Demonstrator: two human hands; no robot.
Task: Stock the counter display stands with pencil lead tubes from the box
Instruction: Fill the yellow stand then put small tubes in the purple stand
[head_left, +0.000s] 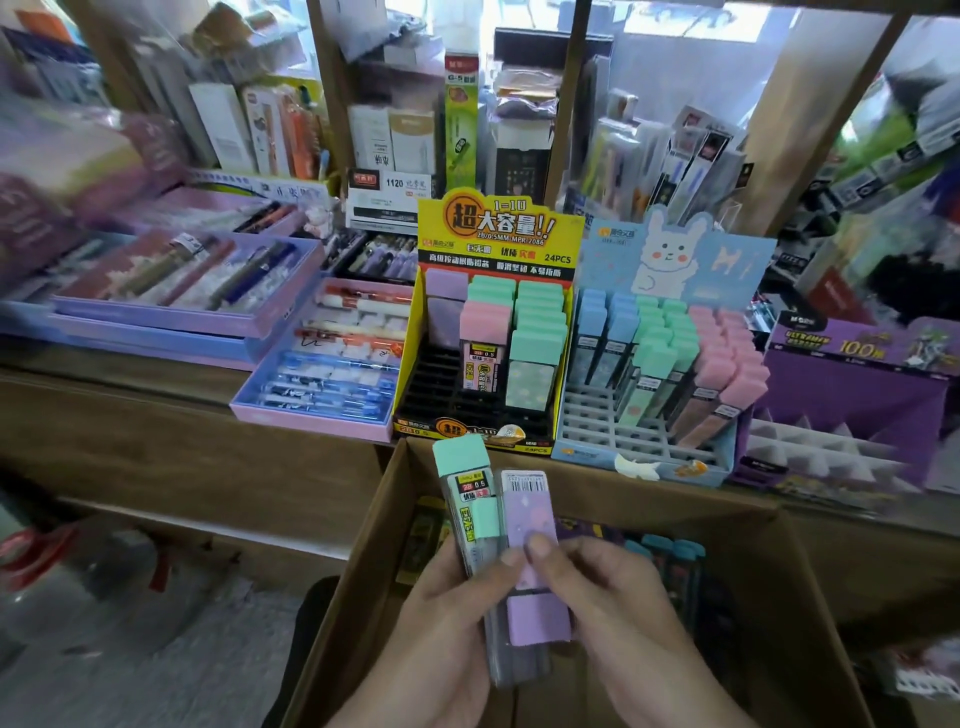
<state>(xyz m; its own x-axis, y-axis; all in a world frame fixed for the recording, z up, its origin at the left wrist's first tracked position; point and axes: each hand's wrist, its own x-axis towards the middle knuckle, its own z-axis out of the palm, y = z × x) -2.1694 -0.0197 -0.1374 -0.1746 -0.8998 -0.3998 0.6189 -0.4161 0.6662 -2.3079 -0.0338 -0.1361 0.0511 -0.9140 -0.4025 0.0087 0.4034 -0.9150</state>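
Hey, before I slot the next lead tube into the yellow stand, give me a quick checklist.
1. Tube gripped: ok; right hand pinches purple tube, left hand holds green-capped tube with others.
2. Free slots in yellow stand: ok; black grid empty at front left.
3. Purple tube cap up: not ok; cap seems at its near end.
4. Matching column: ok; purple tubes stand back left.
5. Stock remaining in box: ok; more tubes visible.
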